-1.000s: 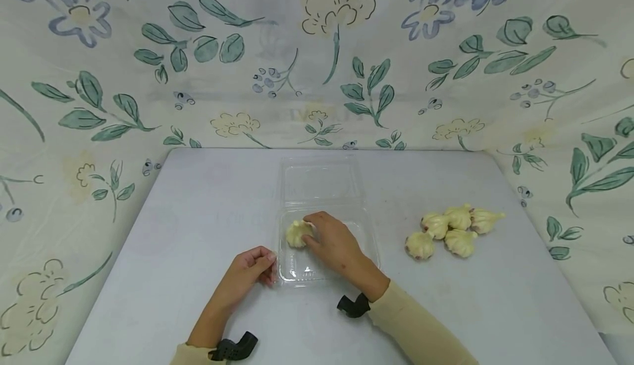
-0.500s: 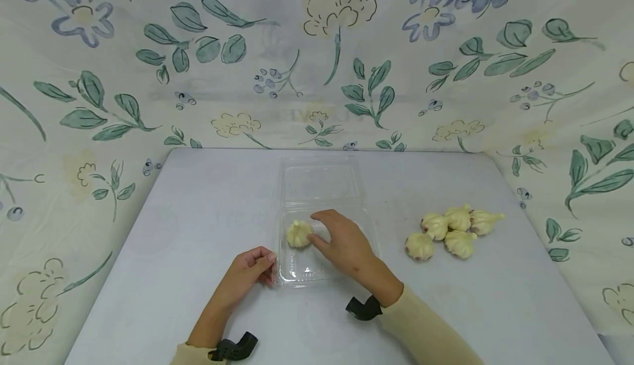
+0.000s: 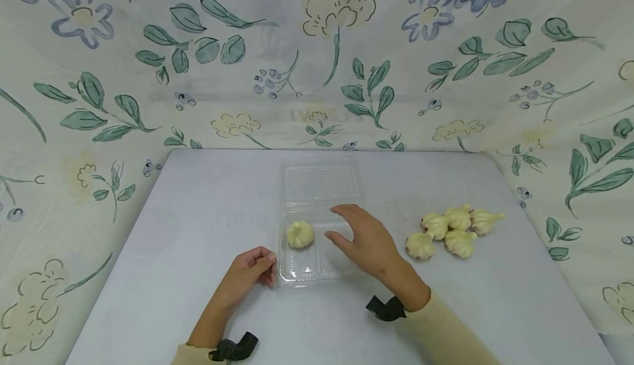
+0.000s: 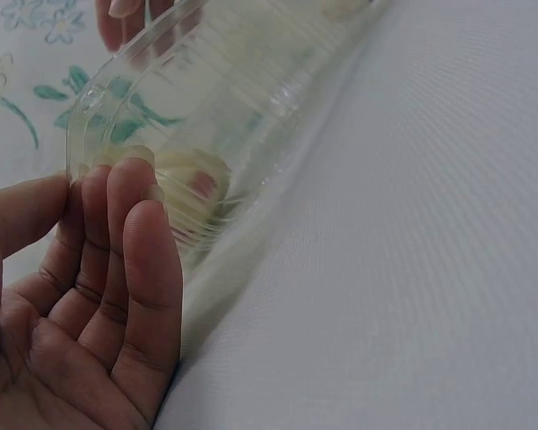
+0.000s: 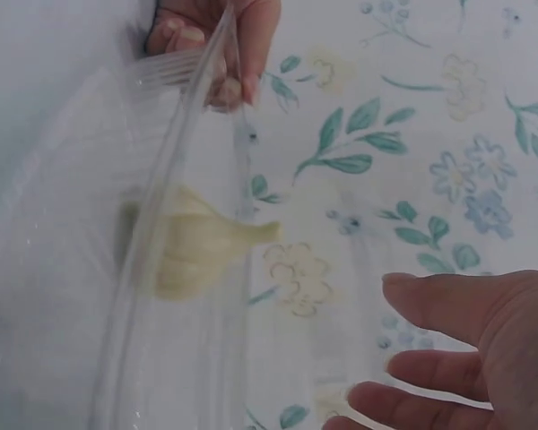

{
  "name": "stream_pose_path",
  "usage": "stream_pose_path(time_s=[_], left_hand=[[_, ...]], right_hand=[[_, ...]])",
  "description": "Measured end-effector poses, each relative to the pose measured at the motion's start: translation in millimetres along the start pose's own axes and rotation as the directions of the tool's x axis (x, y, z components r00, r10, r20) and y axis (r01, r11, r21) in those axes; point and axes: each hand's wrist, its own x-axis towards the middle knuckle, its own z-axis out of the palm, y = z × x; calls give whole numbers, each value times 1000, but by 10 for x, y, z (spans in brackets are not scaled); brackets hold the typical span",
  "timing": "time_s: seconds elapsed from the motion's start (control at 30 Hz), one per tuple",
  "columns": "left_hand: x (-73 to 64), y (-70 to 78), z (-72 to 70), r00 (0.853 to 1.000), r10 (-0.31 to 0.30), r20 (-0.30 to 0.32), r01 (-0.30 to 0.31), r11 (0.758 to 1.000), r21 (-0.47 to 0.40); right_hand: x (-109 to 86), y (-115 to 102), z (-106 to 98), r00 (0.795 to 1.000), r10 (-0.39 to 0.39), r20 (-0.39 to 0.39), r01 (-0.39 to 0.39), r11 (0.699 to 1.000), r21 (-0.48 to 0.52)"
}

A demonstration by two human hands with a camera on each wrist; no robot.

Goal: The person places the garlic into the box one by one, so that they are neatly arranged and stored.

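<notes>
A clear plastic clamshell container [image 3: 327,274] lies opened flat on the white table, its lid [image 3: 321,182] folded back toward the far side. One pale garlic bulb [image 3: 300,235] sits in the left part of its base; the right wrist view shows the bulb's stem [image 5: 262,233] through the clear wall. My left hand [image 3: 251,268] pinches the near-left rim, thumb on one side and fingertips on the other in the left wrist view. Over the right half of the base, my right hand [image 3: 369,241] is spread, thumb and fingers apart and holding nothing.
Several more garlic bulbs [image 3: 459,243] lie grouped on the table [image 3: 208,200] right of the container. A floral cloth [image 3: 277,34] hangs behind the table and along both sides. Each wrist wears a black camera mount [image 3: 386,309].
My right hand has let go of the garlic bulb, leaving it in the container, and has drawn back to the right with its fingers spreading. The left hand stays at the rim.
</notes>
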Motion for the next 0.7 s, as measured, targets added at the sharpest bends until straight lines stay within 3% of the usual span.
stream_pose_path(time_s=[0.7], left_hand=[[-9, 19, 17, 1000, -13, -19, 14, 1000, 9]], right_hand=[[-326, 431, -652, 994, 43, -102, -53, 993, -105]])
